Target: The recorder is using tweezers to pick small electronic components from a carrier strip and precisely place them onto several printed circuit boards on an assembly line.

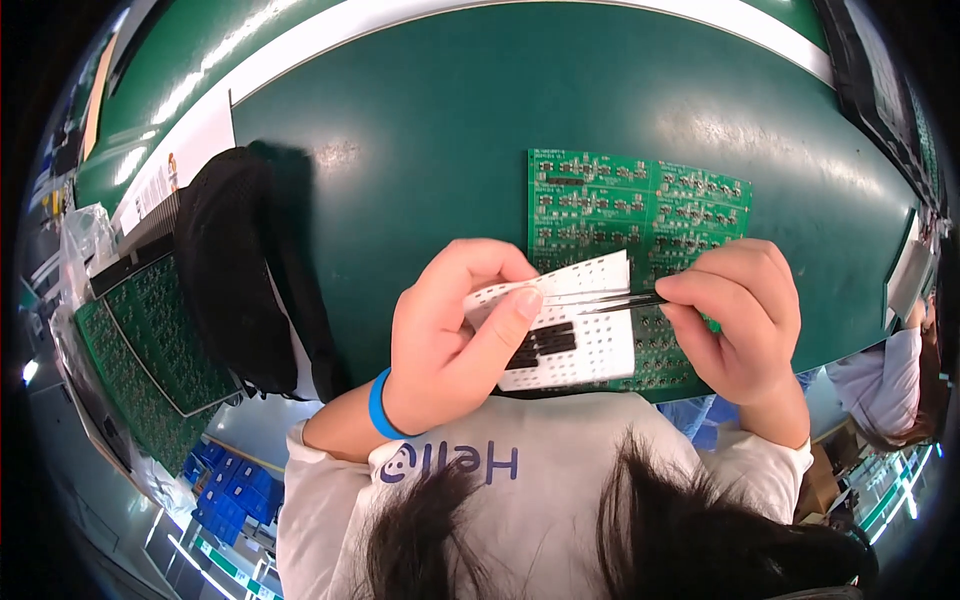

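My left hand (445, 345), with a blue band at the wrist, pinches a folded white sheet (602, 355) between thumb and fingers. Rows of small dark marks cover the sheet, and several black rectangular pieces (557, 338) lie on its lower part near my thumb. My right hand (738, 315) is closed round a pair of thin dark tweezers (625, 302). Their tips reach left across the sheet toward my left thumb; whether they grip anything is too small to tell. Beneath both hands lies a green circuit board panel (590, 205) with many small components, partly hidden by the sheet.
A dark green table mat (430, 130) spreads under the work. To the left sit a black fabric item (235, 270) and another green board panel (160, 350) beside clear plastic. Blue bins (235, 490) stand lower left. Another person's sleeve (880, 385) shows at far right.
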Motion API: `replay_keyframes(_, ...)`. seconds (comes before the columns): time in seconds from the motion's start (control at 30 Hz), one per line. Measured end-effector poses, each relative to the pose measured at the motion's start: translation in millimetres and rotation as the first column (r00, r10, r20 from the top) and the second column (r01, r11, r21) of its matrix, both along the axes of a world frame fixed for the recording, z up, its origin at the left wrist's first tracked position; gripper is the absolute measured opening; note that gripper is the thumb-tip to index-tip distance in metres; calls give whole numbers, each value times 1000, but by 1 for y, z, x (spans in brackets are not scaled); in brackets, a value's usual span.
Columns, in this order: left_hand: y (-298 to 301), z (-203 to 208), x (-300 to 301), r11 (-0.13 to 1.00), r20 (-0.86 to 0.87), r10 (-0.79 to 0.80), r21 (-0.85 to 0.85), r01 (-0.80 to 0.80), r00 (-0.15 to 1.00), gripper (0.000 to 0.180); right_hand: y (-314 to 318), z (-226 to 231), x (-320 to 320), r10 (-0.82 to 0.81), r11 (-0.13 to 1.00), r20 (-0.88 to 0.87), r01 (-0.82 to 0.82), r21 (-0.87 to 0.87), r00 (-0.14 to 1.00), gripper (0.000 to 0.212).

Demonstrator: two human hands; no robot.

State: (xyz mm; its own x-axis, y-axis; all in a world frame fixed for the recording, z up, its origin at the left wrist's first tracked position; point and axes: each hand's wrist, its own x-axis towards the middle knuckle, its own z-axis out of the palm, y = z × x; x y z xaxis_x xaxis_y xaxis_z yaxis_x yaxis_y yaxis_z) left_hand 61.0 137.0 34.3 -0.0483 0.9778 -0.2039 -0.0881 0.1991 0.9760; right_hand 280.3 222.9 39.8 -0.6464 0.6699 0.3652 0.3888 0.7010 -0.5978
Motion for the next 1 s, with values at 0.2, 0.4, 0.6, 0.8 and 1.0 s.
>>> replay_keyframes(0.2,-2,8,7,997,140,-21,-76,32,990,13,-9,2,5,49,996,14,-50,68,999,29)
replay_keyframes(0.4,-1,9,13,996,183,0,-90,17,983,13,-15,2,13,50,997,10,-51,62,999,29)
replay_keyframes(0.6,0,9,19,996,239,-19,-85,40,971,13,-20,0,19,27,991,26,-30,131,999,29)
replay_keyframes(0.8,6,2,21,989,252,-75,-106,105,965,14,-29,-5,28,-33,923,112,-12,385,993,26)
replay_keyframes(1.0,14,-16,30,976,61,-143,-157,151,988,11,-21,-12,47,-169,915,8,154,373,986,22)
